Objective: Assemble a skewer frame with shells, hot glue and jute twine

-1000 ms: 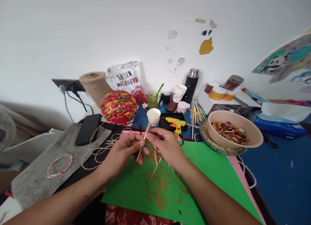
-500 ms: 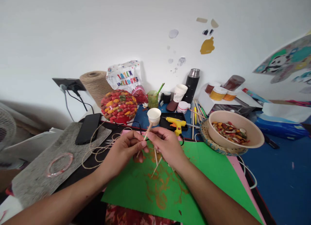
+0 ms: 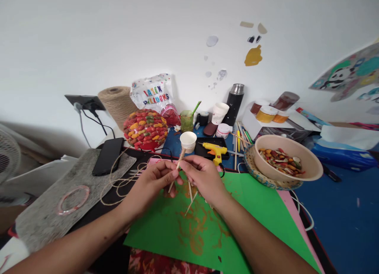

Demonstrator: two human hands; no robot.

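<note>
My left hand (image 3: 149,185) and my right hand (image 3: 203,179) meet above a green paper sheet (image 3: 251,222), both pinching one thin wooden stick (image 3: 171,184). A small white paper cup (image 3: 188,141) sits on the stick's upper end, tilted away from me. Twine is wound on the stick just below the cup, and loose twine (image 3: 120,183) trails off to the left. My right hand also holds a few more thin sticks (image 3: 190,197) that hang down over the green sheet.
A yellow glue gun (image 3: 216,151) lies on a black tray behind my hands. A beige bowl (image 3: 308,173) of coloured pieces stands right. A black phone (image 3: 107,156), a twine spool (image 3: 116,102), a balloon bag (image 3: 153,93), a black flask (image 3: 233,104) and jars (image 3: 265,113) line the back.
</note>
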